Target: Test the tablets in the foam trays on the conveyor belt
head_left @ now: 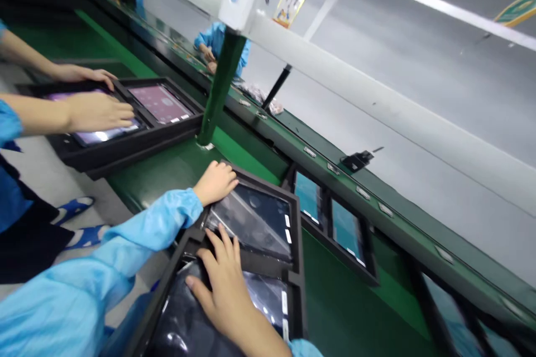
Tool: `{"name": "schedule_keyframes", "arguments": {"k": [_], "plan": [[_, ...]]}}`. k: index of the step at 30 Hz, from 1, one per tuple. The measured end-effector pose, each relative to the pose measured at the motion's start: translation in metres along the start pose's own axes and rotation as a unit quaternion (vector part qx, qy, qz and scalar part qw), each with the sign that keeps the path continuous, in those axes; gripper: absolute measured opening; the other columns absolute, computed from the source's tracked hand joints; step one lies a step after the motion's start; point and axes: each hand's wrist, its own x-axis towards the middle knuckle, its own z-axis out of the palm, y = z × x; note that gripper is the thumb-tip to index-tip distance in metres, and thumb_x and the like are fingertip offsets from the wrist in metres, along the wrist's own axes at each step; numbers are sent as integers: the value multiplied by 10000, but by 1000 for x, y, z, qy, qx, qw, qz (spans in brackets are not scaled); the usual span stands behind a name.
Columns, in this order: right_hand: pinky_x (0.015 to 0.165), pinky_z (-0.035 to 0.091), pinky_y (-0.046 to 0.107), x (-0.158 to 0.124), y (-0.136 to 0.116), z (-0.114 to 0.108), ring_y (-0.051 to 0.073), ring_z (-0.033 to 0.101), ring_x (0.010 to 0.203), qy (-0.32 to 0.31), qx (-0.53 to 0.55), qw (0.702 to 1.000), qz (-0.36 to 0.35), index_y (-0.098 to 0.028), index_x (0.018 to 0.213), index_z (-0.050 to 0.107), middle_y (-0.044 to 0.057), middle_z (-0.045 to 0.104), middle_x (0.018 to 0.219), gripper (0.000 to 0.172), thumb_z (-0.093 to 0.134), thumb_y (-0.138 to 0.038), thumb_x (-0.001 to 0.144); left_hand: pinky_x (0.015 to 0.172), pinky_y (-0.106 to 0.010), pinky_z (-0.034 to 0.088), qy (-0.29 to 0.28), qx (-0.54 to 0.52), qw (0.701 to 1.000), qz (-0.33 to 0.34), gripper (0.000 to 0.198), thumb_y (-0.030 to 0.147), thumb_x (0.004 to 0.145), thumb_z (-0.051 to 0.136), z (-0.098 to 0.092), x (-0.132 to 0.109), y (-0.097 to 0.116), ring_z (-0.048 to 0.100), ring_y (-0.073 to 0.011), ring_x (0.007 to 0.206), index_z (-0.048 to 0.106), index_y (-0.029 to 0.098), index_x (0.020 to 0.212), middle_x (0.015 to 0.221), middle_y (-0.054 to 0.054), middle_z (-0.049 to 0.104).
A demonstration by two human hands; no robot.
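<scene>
A black foam tray (298,234) lies tilted across my view, with a tablet in each of its two compartments. The far tablet (255,217) has a dark glossy screen and small white labels. Clear film seems to cover the near tablet (188,312), which my forearm partly hides. My left hand (215,183) is closed over the tray's upper left corner, fingers bent across the rim by the far tablet. Over the divider and the near tablet my right hand (228,284) is spread, its fingertips by the far tablet's lower edge.
At left, a co-worker's hands (94,111) rest on a tablet in another black tray (121,148). A green post (221,89) rises from the green bench (167,170). Beyond my tray stands another tray (335,248) with lit tablets. A black adapter (355,162) sits on the rail.
</scene>
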Motion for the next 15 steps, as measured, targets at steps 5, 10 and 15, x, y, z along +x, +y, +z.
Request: {"name": "schedule_keyframes", "arguments": {"k": [5, 10, 15], "plan": [[1170, 173, 780, -3, -4, -8, 417, 185, 1548, 20, 4, 1000, -13, -205, 1245, 590, 159, 400, 1604, 343, 651, -338, 936, 968, -463, 505, 17, -70, 997, -3, 305, 445, 977, 575, -2, 0, -5, 636, -214, 991, 652, 150, 972, 986, -57, 670], [1211, 201, 719, -49, 16, -38, 345, 239, 1548, 116, 20, 993, 7, -238, 1450, 468, 132, 392, 1614, 470, 527, -384, 1007, 1124, -407, 439, 75, -206, 975, -43, 414, 436, 1039, 363, -20, -56, -15, 559, -221, 1268, 578, 174, 1276, 1329, -106, 622], [1174, 360, 664, -114, 69, -53, 329, 369, 1492, 255, 56, 956, 137, -286, 1299, 630, 106, 537, 1504, 323, 500, -387, 1021, 1090, -453, 502, 67, -289, 942, -154, 319, 482, 973, 465, -43, -188, -13, 591, -247, 1262, 579, 425, 1265, 1329, 37, 638]]}}
